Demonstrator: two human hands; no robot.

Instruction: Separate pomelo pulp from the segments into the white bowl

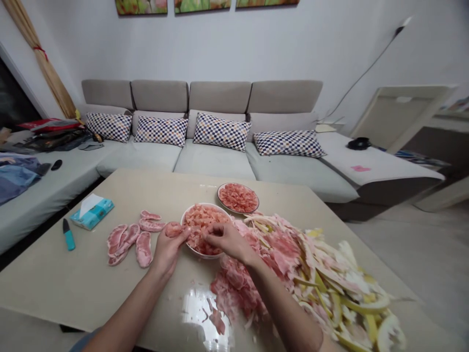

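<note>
My left hand [169,248] is closed on a pink pomelo segment [173,229], at the left rim of a white bowl [203,255]. Loose pomelo pulp [205,215] fills the bowl. Above the bowl's right side, my right hand [227,240] has its fingers pinched together; whatever is between them is too small to make out. Several unpeeled pomelo segments [143,249] lie to the left of my left hand. Under and beside my right forearm spreads a heap of pink membranes [242,283].
Behind the bowl stands a dark-rimmed plate [239,211] of pulp. Yellow-green rinds [366,308] pile up at the table's right. To the left are a tissue pack [93,215] and a teal-handled knife [69,239]. A grey sofa [216,159] stands beyond the table [91,288].
</note>
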